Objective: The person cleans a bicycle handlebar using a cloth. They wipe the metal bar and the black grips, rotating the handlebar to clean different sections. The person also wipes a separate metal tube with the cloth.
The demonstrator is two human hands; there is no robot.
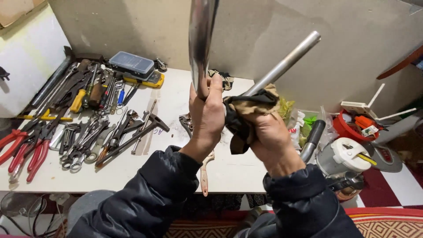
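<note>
Over at 9 o'clock the white table (176, 105) was buried in tools: red-handled pliers (26, 154) at the near edge, a heap of wrenches (83, 141) next to them, and a small grey plastic case (132, 64) back around 11. Dead centre, the person's left hand (206, 115) was wrapped tight around a shiny metal tube (200, 39) that ran straight up toward 12 and out of view. Just beside it, the right hand (266, 132) was closed on a brown-and-black rag (246, 110), bunched around a second metal tube (288, 61) that angled off toward 1 or 2 o'clock. A paintbrush (204, 174) lay on the table under the wrists. Far right, around 4 o'clock, sat a white plastic cap (350, 154).
</note>
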